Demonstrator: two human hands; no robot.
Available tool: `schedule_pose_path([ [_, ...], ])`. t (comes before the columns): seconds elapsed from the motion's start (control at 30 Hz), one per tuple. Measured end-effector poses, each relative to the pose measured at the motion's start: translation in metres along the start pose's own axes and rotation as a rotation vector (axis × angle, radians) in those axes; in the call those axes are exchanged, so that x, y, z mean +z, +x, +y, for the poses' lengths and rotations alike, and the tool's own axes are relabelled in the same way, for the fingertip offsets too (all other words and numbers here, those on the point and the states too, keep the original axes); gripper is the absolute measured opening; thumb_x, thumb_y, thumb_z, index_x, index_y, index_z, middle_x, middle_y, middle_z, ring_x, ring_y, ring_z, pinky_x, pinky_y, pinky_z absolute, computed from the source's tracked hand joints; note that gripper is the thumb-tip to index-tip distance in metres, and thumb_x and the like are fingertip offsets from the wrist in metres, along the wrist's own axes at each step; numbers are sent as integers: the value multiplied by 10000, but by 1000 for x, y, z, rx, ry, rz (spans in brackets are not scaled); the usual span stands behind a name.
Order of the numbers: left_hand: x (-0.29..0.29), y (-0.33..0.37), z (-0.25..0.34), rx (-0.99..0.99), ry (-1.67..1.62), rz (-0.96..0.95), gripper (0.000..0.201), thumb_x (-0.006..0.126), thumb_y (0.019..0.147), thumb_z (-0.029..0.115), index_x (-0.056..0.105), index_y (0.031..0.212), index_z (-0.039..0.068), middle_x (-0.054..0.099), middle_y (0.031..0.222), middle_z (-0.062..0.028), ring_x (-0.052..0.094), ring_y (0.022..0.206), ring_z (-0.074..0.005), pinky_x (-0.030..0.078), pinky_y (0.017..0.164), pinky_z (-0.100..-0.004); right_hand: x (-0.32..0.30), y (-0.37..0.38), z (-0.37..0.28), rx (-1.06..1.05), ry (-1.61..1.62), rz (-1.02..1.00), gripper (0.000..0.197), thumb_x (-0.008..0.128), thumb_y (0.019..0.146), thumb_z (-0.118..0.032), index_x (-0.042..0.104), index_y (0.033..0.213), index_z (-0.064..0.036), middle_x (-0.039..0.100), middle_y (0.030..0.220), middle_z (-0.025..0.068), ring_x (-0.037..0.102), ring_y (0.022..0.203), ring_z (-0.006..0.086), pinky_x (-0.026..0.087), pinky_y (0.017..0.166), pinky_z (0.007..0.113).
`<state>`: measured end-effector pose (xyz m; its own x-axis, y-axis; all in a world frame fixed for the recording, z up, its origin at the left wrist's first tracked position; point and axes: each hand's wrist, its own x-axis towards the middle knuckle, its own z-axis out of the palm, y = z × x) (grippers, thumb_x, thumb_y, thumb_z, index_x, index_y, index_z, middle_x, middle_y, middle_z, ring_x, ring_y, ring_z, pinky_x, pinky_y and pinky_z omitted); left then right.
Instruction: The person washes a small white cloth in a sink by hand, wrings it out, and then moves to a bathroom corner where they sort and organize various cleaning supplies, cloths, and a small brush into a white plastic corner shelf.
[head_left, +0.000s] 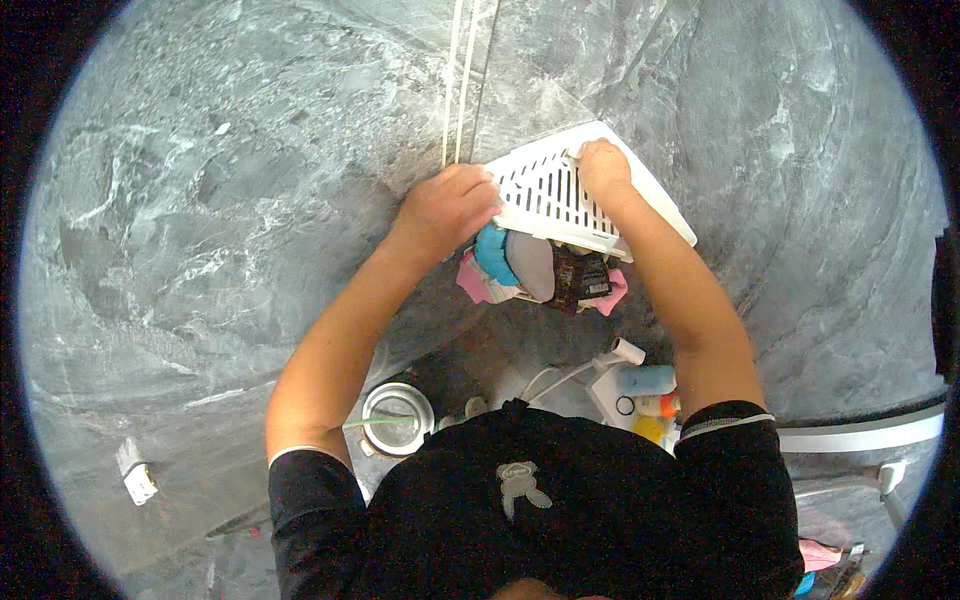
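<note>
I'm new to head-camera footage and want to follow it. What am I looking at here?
There's no machine: these are a person's bare hands, seen by a fisheye camera on their head, so the view is round and bent. The left hand holds the left corner of a white slotted tray; the right hand is curled against its upper part, fingertips hidden. Just below the tray show bunched pink, blue and grey items. Grey marbled surface surrounds them. Nearer the body are a round silvery bowl and a blue container.
</note>
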<state>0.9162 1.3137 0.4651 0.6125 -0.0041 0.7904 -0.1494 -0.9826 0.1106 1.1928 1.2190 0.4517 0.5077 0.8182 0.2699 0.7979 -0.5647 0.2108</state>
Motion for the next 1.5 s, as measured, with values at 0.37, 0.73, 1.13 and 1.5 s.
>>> schedule_pose_path([
  [0.37, 5, -2, 2, -72, 28, -27, 203, 657, 721, 173, 590, 887, 78, 605, 927, -99, 581, 879, -280, 485, 744, -363, -50, -45, -62, -366, 384, -100, 264, 511, 803, -220, 640, 803, 11, 607, 872, 201, 594, 853, 320, 459, 792, 393],
  [0.73, 7, 0, 5, -81, 45, 15, 135, 637, 709, 144, 571, 815, 93, 586, 878, -57, 576, 855, -233, 494, 700, -330, -32, -4, 5, 65, 66, 137, 147, 525, 742, -119, 620, 808, -29, 625, 859, 166, 626, 808, 292, 501, 726, 374],
  [1.13, 6, 4, 6, -113, 43, 54, 185, 676, 682, 131, 603, 848, 93, 598, 901, -42, 594, 863, -223, 502, 712, -316, -52, -30, -42, -356, 355, -145, 196, 516, 764, -140, 632, 855, -11, 598, 839, 209, 586, 851, 329, 464, 778, 399],
  [1.5, 6, 5, 9, -102, 25, 45, 194, 682, 681, 114, 604, 857, 90, 607, 909, -56, 602, 870, -229, 508, 722, -323, -23, -20, 25, -271, -106, -33, 155, 554, 708, -65, 649, 819, -11, 606, 864, 165, 590, 852, 287, 493, 746, 350],
])
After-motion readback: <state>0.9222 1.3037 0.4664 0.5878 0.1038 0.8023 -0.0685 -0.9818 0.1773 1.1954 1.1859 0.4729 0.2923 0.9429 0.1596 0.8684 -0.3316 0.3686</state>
